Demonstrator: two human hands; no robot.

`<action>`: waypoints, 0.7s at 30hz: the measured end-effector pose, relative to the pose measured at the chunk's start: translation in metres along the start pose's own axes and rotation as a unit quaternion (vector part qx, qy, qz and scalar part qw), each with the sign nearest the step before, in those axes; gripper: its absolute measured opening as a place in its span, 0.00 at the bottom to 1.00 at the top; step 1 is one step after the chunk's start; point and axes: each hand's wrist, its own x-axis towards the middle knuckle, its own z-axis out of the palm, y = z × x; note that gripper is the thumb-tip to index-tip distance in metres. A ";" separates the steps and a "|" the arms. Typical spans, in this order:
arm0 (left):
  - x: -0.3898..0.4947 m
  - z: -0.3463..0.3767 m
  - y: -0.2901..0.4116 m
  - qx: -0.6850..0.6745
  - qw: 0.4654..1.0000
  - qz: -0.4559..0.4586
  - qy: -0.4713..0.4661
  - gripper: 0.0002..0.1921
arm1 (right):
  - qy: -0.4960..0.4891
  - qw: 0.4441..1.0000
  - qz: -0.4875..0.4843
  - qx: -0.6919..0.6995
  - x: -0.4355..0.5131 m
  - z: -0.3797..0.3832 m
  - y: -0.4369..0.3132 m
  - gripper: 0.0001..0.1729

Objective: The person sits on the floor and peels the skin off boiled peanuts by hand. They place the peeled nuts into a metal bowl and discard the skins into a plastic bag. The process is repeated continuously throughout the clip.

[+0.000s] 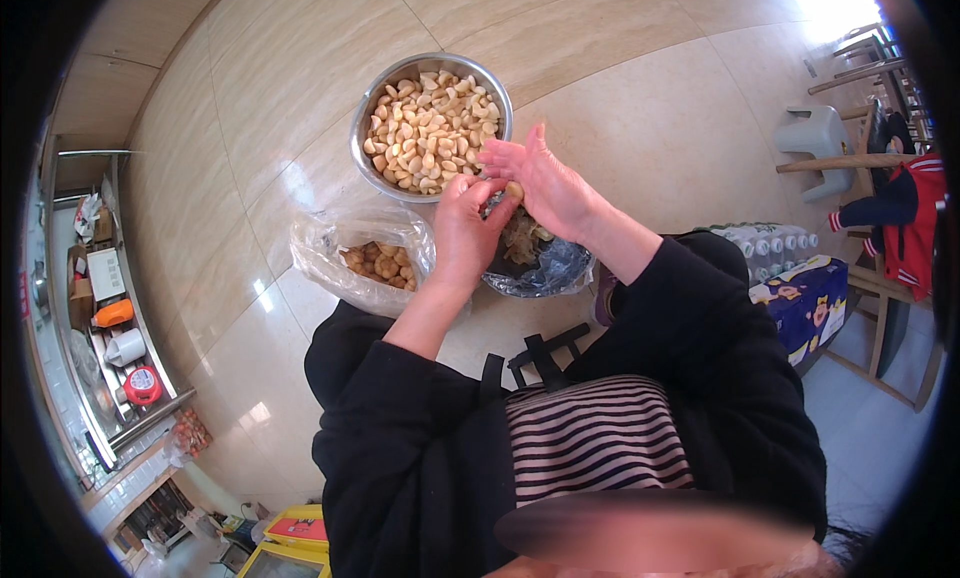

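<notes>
My left hand (469, 229) pinches a pale garlic clove (514, 191) between thumb and fingertips. Close beside it, my right hand (544, 184) is spread with the palm showing, and nothing is visible in it. Beyond both hands stands a round steel bowl (358, 154) heaped with peeled garlic cloves (427, 131). Left of my left wrist, a clear plastic bag (322, 251) gapes around unpeeled garlic (382, 264). Under my hands a dark plastic bag (551, 270) contains papery garlic skins (523, 240), partly hidden by the left hand.
On the right are a pale plastic stool (814, 142), wooden chairs, shrink-wrapped bottles (769, 248) and a dark blue printed box (806, 304). A red and navy jacket (911, 225) hangs on a chair. A metal shelf (150, 353) with containers stands at left, above a bag of reddish produce (189, 433).
</notes>
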 end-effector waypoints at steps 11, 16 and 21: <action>0.016 -0.007 -0.012 -0.249 0.967 -0.050 0.027 0.03 | 0.037 0.981 0.009 -0.191 -0.017 -0.009 -0.008 0.16; 0.013 -0.010 -0.004 -0.209 0.977 -0.016 0.026 0.04 | 0.087 0.913 -0.128 -0.377 -0.022 -0.008 -0.008 0.10; 0.015 -0.012 -0.001 -0.241 0.970 -0.038 -0.007 0.05 | 0.079 0.811 -0.288 -0.502 -0.025 -0.004 -0.010 0.09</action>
